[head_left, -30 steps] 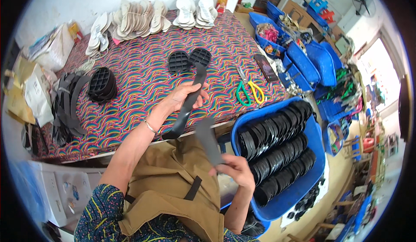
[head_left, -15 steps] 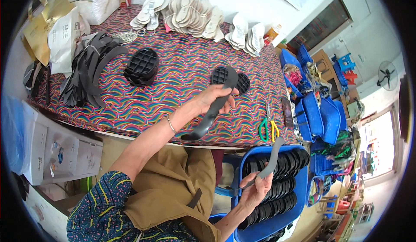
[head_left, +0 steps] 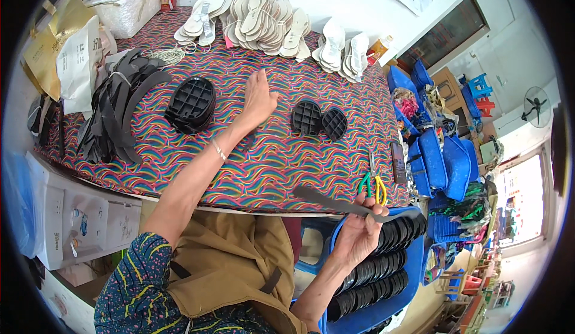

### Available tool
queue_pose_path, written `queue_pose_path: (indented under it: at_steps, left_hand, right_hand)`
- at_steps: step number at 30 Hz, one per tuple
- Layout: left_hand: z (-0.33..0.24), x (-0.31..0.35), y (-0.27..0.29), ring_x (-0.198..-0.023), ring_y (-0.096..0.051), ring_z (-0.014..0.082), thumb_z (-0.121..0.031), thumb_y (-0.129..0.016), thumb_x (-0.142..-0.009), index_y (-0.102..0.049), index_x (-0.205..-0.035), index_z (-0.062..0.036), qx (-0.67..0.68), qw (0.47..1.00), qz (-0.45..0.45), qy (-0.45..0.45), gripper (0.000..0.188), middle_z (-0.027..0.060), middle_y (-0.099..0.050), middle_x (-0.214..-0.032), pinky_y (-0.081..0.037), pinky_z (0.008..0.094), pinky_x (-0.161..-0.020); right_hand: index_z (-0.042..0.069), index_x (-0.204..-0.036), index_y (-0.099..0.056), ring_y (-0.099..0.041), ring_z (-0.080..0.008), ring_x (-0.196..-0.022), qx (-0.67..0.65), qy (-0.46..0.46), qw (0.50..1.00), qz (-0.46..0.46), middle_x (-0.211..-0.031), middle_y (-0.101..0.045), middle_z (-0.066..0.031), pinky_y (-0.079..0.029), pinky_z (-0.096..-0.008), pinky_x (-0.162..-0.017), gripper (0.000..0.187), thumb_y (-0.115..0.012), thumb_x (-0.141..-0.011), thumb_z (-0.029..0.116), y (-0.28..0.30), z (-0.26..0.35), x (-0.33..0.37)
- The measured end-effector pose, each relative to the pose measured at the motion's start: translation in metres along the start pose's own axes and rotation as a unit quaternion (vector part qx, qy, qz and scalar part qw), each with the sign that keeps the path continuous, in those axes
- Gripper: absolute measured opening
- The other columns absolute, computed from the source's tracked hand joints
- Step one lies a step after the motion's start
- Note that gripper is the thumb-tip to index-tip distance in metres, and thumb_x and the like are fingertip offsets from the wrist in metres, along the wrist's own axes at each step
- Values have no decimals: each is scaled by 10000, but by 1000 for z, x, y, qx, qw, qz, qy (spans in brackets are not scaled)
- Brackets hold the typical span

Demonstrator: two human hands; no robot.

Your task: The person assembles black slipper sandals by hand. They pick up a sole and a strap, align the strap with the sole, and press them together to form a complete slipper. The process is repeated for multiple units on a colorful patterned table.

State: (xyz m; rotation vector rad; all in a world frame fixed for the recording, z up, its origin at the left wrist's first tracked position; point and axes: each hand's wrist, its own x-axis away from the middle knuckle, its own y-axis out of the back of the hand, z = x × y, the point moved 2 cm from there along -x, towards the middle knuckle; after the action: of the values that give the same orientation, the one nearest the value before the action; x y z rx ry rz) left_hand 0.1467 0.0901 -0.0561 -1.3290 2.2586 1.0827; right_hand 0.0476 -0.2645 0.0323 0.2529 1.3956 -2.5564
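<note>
My left hand (head_left: 259, 102) is over the middle of the patterned tabletop, its fingers close together and pointing away from me. A dark piece (head_left: 250, 139) shows beneath that wrist; most of it is hidden, so I cannot tell if the fingers grip it. My right hand (head_left: 361, 232), near the table's front edge, pinches one end of a long dark grey strip (head_left: 329, 201). The strip's other end points left over the table edge. Left of my left hand stands a stack of black grid-faced heel pieces (head_left: 193, 102). Two more grid-faced pieces (head_left: 306, 117) lie to its right.
A bundle of dark strips (head_left: 117, 106) lies at the left. Tied pale insoles (head_left: 257, 23) line the back. Scissors (head_left: 372, 181) and a phone (head_left: 398, 161) are at the right. A blue crate (head_left: 402, 292) of black pieces stands beside me.
My left hand has moved left and away from me, off the two grid-faced pieces; the black strip it held is mostly out of sight. The right hand's strip has swung from upright to nearly level.
</note>
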Motion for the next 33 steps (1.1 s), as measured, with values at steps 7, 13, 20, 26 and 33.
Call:
queue_pose_path:
  at_steps: [7, 13, 20, 26, 33]
  left_hand:
    - [-68, 86, 51, -1012, -645, 153, -78, -701, -883, -616, -1269, -3, 438, 771, 404, 223, 402, 72, -677, -1113, -528, 310, -883]
    - [-135, 132, 63, -998, -659, 172, -244, -659, -970, -553, -1348, 29, 557, 551, 523, 336, 478, 104, -695, -1067, -539, 312, -810]
    - [-137, 108, 72, -703, -575, 49, -240, -631, -995, -704, -946, -4, 385, 825, 359, 204, 252, -6, -657, -774, -454, 227, -624]
    - [-186, 113, 52, -640, -646, 105, -140, -596, -1004, -629, -1205, 43, 497, 650, 528, 228, 274, 87, -656, -979, -476, 236, -501]
    - [-156, 119, 44, -627, -540, 52, -102, -608, -972, -677, -1049, 47, 472, 721, 437, 255, 182, 28, -656, -841, -421, 223, -531]
  right_hand:
    - [48, -1026, -564, -553, -291, -1217, -27, 49, 997, -48, -1105, -631, -96, -374, -479, -1177, 244, -626, -843, -102, 14, -22, -23]
    - [70, -1012, -586, -565, -303, -1186, -5, 5, 996, -90, -1069, -648, -85, -428, -459, -1096, 230, -672, -823, -29, 15, -42, -20]
    - [-10, -1193, -482, -602, -238, -580, 155, -69, 983, -68, -769, -632, -180, -537, -336, -538, 370, -506, -824, -39, 26, -7, -13]
    - [-13, -1207, -505, -644, -187, -733, 281, -319, 905, 11, -817, -649, -119, -543, -314, -694, 353, -461, -862, -76, 27, -26, 3]
    - [-24, -1111, -612, -651, -122, -841, 339, -343, 874, 60, -896, -703, -65, -517, -283, -784, 196, -540, -942, 44, 28, -40, 6]
